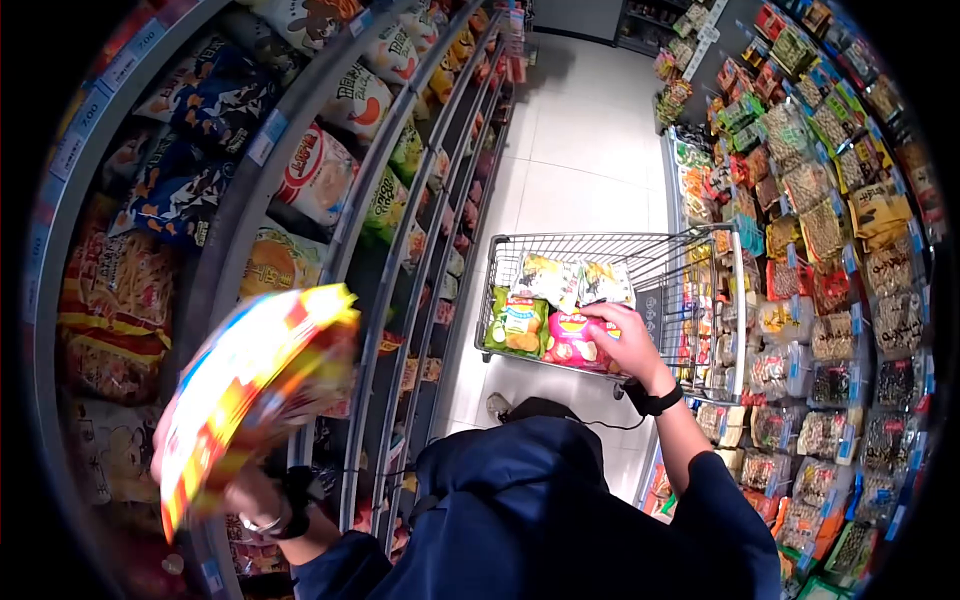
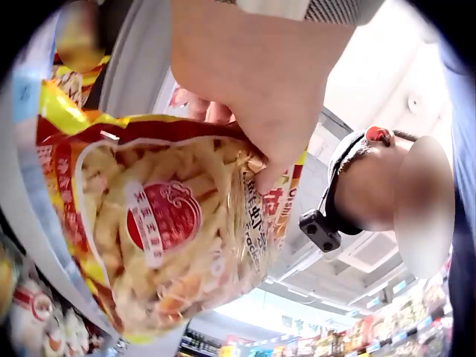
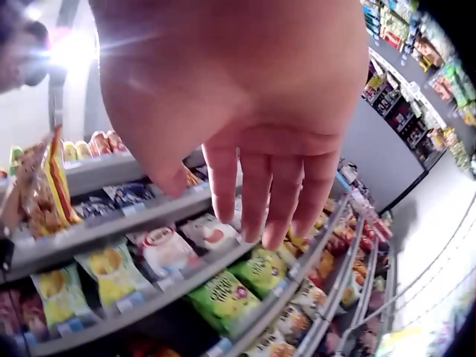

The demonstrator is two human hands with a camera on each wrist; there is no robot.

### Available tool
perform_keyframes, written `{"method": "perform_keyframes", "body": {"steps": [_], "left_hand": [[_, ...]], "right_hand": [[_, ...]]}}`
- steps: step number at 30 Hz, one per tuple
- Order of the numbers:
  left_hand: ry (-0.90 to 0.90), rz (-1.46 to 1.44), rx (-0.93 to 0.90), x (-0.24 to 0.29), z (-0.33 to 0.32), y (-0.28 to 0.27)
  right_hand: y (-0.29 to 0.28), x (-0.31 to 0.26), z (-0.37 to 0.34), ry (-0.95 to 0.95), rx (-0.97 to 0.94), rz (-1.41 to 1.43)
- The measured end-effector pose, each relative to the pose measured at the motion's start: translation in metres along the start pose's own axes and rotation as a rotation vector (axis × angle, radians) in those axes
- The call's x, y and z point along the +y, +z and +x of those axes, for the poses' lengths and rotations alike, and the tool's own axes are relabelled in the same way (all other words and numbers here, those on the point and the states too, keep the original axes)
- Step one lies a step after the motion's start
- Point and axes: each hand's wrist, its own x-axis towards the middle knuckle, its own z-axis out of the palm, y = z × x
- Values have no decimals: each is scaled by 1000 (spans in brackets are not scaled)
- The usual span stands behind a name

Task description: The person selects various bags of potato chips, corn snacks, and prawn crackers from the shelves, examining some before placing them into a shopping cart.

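A large red and yellow snack bag with a clear window [image 1: 262, 375] is gripped by the left hand [image 1: 240, 490], out in front of the left shelves and blurred. Seen in the left wrist view, the thumb and fingers of the left hand [image 2: 256, 89] pinch the upper edge of the bag [image 2: 160, 223]. Over the cart, the right hand [image 1: 628, 345] is above a pink bag [image 1: 572, 345]; whether it touches is unclear. Its fingers hang relaxed and hold nothing in the right wrist view [image 3: 260, 149]. Beside the pink bag lie a green bag [image 1: 518, 322] and two whitish bags [image 1: 545, 278].
The wire cart [image 1: 690, 300] stands in the aisle in front of the person. Shelves of bagged snacks [image 1: 320, 170] line the left side, with price-tag rails along their edges. Packed hanging goods [image 1: 830, 240] fill the right side. Pale floor tiles [image 1: 590, 130] stretch ahead.
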Motion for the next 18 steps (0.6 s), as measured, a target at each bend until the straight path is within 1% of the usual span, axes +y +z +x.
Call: {"method": "perform_keyframes", "body": {"steps": [1,2,3,4,5,6,7,8,10,12,13,15,16,18], "left_hand": [[-59,-5,-168,1,-6,18],[-119,-10,-337,3,-11,43],[-364,-128,-493,5,-19,69],[-612,-247,-644,7,-30,97],[-773,-439,-592,13,-44,131],[-890,-572,-631,-3,-68,156],[-970,-625,-657,-13,-89,177],[-1022,-709,-657,-16,-106,196],[-1106,-752,-664,-21,-129,225],[-1171,-778,-662,-18,-139,243],[-1159,-749,-681,-25,-146,252],[-1200,-757,-691,-28,-154,264],[-1219,-759,-694,-29,-156,269],[-1227,-743,-696,-30,-159,278]], "right_hand": [[1,-10,4,8,-1,-5],[3,-18,6,75,-18,230],[5,-23,9,142,-33,466],[8,-26,14,204,-101,616],[11,-32,20,190,-127,671],[15,-39,27,171,-151,725],[22,-39,33,205,-186,706],[30,-38,39,243,-221,687],[39,-40,47,358,-261,627],[48,-31,55,364,-224,625],[48,-23,58,373,-222,620],[49,-10,62,297,-151,481],[46,-5,63,306,-158,480],[39,4,72,397,-195,527]]}}
